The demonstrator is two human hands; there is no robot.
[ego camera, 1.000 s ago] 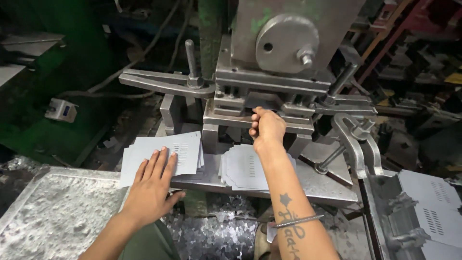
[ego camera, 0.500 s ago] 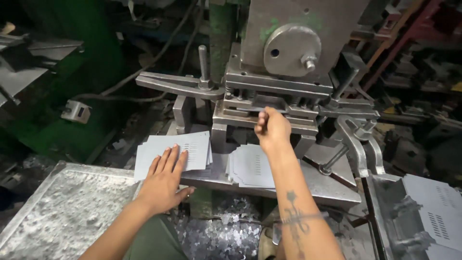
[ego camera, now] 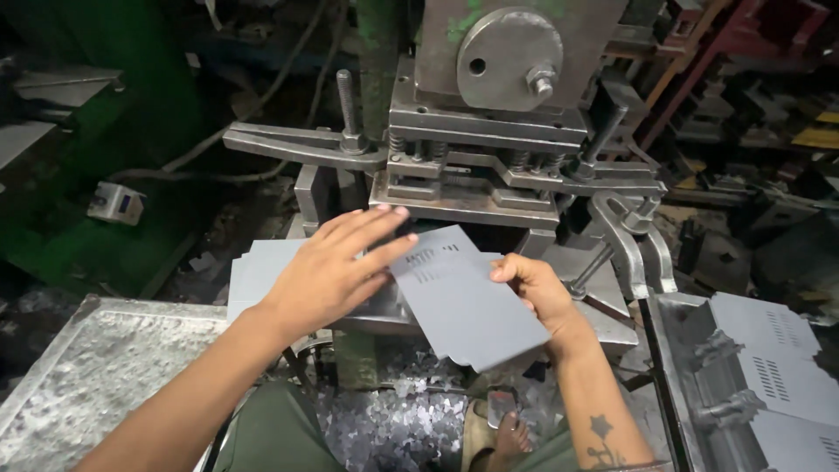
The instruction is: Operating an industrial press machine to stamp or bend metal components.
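— So, which way did the grey metal sheet (ego camera: 468,301) lie from the fingers?

— It lay between the two hands. The right hand (ego camera: 537,293) had it pinched at its right edge, thumb on top and fingers curled beneath, so the sheet spread out to the left of those fingers. The left hand (ego camera: 336,267) lay flat, fingers spread fairly wide and not gripping anything, with its fingertips just over the sheet's upper left corner.

— And its long axis?

— It ran slantwise, from the far end near the left fingertips, close under the press (ego camera: 489,149), down toward the person's body below the right wrist. The right hand was the nearer one; it alone carried the sheet.

— How did the sheet look?

— Thin, flat, dull grey, roughly rectangular, with a small block of short punched slots near its far end and a notched contour along its near edge. It was held tilted, off the press bed.

— Anything else close by?

— A stack of plain grey blanks (ego camera: 262,275) lay beneath the left wrist. To the right of the right hand, a bin (ego camera: 682,367) held slotted sheets. Metal scraps (ego camera: 393,419) littered the floor below.
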